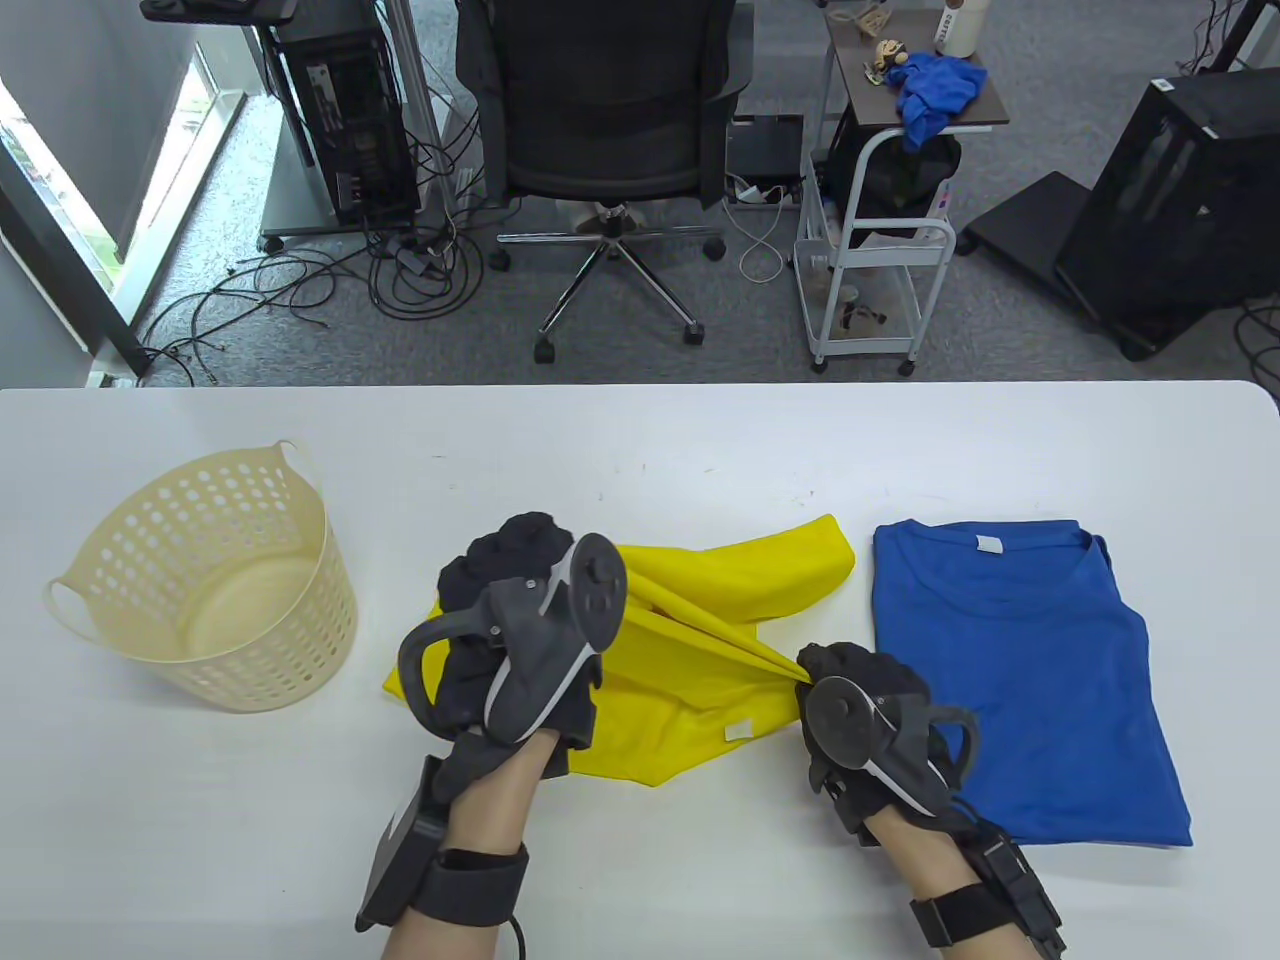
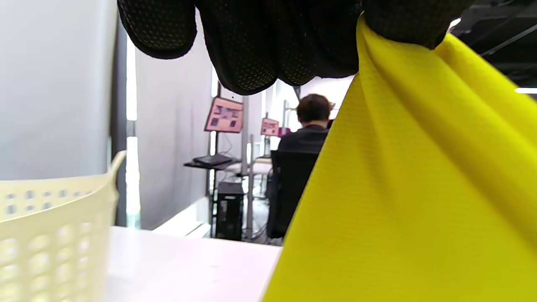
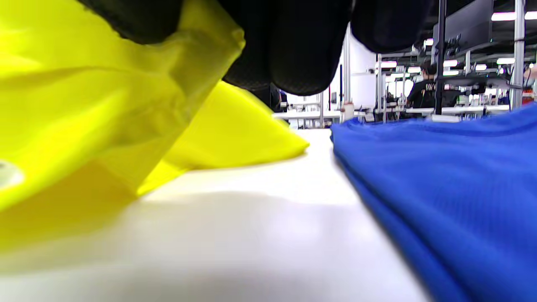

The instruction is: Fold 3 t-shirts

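A yellow t-shirt (image 1: 700, 640) lies crumpled at the table's middle. My left hand (image 1: 520, 590) grips its left part and holds it lifted off the table; the cloth hangs from my fingers in the left wrist view (image 2: 398, 188). My right hand (image 1: 850, 680) pinches the shirt's right side low by the table, and the cloth is pulled taut between the hands. It shows in the right wrist view (image 3: 105, 105) too. A blue t-shirt (image 1: 1030, 680) lies folded flat to the right, also in the right wrist view (image 3: 440, 176).
A cream perforated basket (image 1: 210, 590) stands at the table's left, and shows in the left wrist view (image 2: 54, 235). Beyond the white table (image 1: 640, 440) are an office chair (image 1: 610, 120) and a cart (image 1: 880, 200) with blue cloth.
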The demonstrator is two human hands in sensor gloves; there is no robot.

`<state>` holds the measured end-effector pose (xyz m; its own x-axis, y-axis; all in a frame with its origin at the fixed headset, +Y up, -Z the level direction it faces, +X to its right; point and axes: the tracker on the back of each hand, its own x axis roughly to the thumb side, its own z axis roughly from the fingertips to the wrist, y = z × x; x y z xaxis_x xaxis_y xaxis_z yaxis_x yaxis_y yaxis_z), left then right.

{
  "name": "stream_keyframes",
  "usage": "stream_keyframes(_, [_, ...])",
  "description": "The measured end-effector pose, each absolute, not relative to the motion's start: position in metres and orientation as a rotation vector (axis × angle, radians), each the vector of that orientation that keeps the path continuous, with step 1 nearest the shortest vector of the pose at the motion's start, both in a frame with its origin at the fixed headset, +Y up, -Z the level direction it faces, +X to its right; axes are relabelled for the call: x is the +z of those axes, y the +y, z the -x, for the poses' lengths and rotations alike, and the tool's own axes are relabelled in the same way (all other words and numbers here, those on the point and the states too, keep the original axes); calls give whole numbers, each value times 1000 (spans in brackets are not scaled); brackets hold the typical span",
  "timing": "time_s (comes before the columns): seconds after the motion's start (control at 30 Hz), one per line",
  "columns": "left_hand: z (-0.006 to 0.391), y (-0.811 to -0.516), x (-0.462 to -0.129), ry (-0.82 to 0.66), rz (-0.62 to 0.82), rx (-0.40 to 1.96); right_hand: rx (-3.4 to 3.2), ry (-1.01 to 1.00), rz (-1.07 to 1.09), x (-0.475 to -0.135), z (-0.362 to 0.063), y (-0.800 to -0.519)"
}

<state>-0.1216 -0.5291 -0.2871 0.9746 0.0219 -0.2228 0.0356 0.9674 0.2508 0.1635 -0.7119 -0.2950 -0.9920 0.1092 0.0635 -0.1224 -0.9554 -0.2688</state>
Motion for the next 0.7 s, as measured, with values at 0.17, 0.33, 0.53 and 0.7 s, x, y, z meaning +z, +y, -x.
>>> stream_keyframes(0.17, [164, -549, -284, 251, -187, -59, 2899, -690, -84, -287, -179, -664])
stream_keyframes(0.33, [182, -515, -274, 232, -293, 14, 2909, -904, -227, -284, -177, -583])
stream_keyframes(0.53, [195, -502, -284, 200, -176, -17, 3005, -384, -329, -304, -165, -539])
stream_keyframes(0.7, [199, -572, -346, 174, 179, -109, 3043, 365, -278, -370, -148, -601])
